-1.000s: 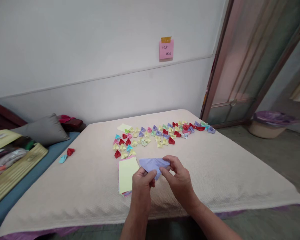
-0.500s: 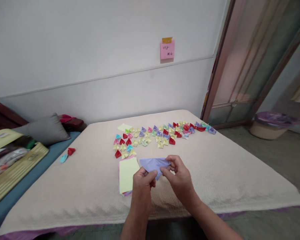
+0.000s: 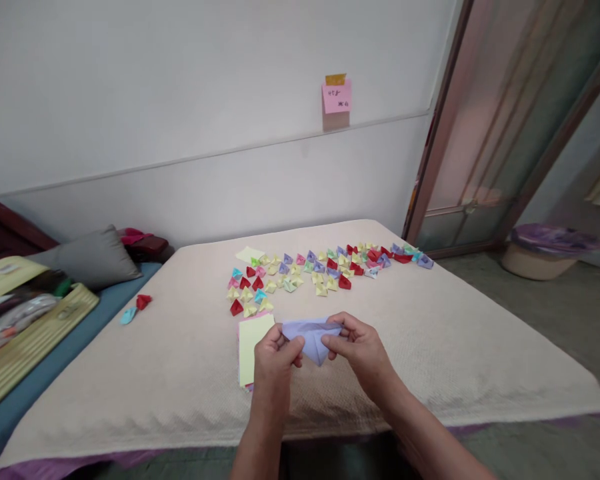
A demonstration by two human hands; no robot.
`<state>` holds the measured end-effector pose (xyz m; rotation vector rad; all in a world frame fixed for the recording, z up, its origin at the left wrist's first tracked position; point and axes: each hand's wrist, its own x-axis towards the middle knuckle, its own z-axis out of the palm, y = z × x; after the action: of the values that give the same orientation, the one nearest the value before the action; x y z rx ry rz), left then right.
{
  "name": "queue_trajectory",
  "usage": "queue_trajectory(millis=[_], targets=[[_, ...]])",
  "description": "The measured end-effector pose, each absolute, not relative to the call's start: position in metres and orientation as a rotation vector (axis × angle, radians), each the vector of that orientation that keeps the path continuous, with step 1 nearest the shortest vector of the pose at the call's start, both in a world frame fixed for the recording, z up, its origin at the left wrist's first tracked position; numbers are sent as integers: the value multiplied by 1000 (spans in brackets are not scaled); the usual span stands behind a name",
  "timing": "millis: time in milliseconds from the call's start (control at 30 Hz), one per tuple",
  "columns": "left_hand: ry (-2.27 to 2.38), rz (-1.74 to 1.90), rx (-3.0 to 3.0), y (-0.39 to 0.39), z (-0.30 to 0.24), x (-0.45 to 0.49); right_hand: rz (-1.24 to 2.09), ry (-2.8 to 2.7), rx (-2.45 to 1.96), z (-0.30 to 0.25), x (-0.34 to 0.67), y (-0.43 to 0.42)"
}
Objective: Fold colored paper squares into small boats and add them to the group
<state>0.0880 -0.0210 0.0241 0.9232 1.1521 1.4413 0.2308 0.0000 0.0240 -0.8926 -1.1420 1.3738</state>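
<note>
A lilac sheet of origami paper (image 3: 314,339), folded into a triangle with its point downward, is held above the cloth between both hands. My left hand (image 3: 276,353) pinches its left side, thumb on the front. On the right side, my right hand (image 3: 357,343) grips it the same way, fingers behind the upper edge. Just beyond my left hand lies a stack of coloured paper (image 3: 253,340) with a pale yellow sheet on top, partly hidden by that hand. Farther back, many small folded paper pieces (image 3: 290,273) in red, yellow, lilac, blue and pink are spread out.
A cream cloth (image 3: 180,373) covers the table. A red folded piece (image 3: 143,302) and a light blue one (image 3: 128,316) lie at the left. Beyond are a grey cushion (image 3: 93,257), an open box (image 3: 35,340) and a bin (image 3: 543,257). A pink note (image 3: 337,99) hangs on the wall.
My left hand has shifted left to the paper's left edge. The lilac paper is now stretched more evenly between both hands, its point turned down.
</note>
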Motion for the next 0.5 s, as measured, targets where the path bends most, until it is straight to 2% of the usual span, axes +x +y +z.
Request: queue_trajectory(millis=[233,500], targets=[[1234,1458,1032,-26,37,85,1264,-1222,-951,25,237,3],[1288,1391,1147,-27,38,78,1286,-1276,-940,22,244,6]])
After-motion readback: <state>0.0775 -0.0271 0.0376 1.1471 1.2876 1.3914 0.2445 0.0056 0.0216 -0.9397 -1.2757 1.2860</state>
